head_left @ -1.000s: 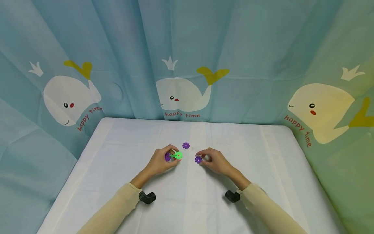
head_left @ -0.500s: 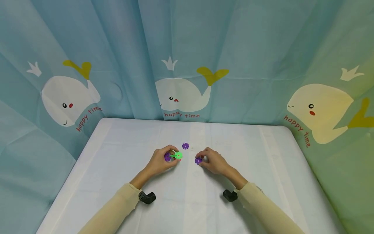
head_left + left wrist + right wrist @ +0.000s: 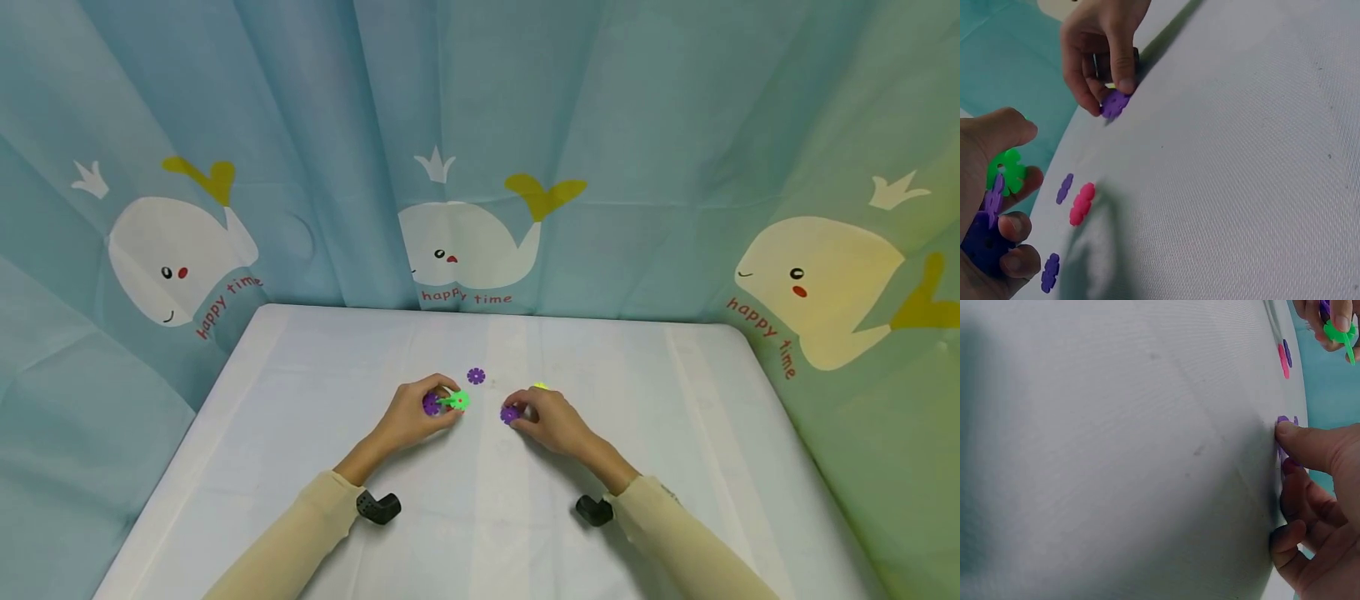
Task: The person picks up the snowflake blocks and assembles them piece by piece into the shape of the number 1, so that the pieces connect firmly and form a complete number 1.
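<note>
My left hand (image 3: 411,414) holds a joined cluster of plastic snowflake discs above the table. Its parts are a green disc (image 3: 1009,169), a purple disc (image 3: 993,200) and a dark blue disc (image 3: 985,247) that is partly covered by the fingers. To the right, my right hand (image 3: 558,421) pinches a single purple snowflake disc (image 3: 1113,104) between thumb and fingers, low over the white cloth. A bit of a yellow piece (image 3: 541,386) peeks out at the far side of that hand, mostly hidden by it.
Between and beyond the hands, another purple disc (image 3: 476,377) lies flat on the white table (image 3: 480,517). In the left wrist view, a pink disc (image 3: 1082,204) and a dark purple disc (image 3: 1050,273) lie near the left hand. A blue whale-print curtain (image 3: 645,250) stands behind the table.
My right fingers have closed in on the purple disc, which has shifted slightly toward me. A yellow edge has come into sight behind that hand. The left hand keeps its place and grip.
</note>
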The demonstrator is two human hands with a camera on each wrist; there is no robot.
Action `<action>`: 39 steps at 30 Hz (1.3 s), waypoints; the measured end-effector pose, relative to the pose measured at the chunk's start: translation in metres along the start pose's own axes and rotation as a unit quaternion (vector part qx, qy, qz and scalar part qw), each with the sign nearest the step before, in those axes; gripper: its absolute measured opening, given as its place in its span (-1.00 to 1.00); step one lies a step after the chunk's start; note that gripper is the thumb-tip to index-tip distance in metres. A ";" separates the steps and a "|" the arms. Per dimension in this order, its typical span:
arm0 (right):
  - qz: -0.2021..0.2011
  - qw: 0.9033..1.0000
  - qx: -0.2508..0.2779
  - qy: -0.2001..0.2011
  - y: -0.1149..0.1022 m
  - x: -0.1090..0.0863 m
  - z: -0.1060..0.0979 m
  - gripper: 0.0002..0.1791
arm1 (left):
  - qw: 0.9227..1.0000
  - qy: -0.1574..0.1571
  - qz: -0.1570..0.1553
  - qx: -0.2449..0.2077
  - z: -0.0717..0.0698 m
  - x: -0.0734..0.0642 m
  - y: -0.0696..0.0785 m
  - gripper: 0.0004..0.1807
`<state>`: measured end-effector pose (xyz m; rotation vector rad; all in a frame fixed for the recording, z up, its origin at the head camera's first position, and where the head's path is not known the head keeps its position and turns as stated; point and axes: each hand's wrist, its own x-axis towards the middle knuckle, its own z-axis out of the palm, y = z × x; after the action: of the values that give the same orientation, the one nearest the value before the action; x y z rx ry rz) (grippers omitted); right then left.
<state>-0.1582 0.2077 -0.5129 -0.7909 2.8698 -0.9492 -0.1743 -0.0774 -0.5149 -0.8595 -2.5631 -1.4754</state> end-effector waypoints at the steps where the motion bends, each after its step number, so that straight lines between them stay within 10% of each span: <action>1: 0.000 1.000 0.002 0.002 0.000 0.000 0.000 -0.73 | 1.000 -0.002 0.001 0.000 0.000 0.000 0.000 -0.65; 39: 0.029 0.988 0.133 0.072 -0.019 -0.008 -0.056 -0.69 | 0.996 -0.084 -0.043 0.001 -0.011 0.021 0.034 -0.69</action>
<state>-0.1521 0.2295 -0.4581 -0.6359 2.7755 -1.3985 -0.1776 -0.0641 -0.4755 -0.9225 -2.7536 -1.4813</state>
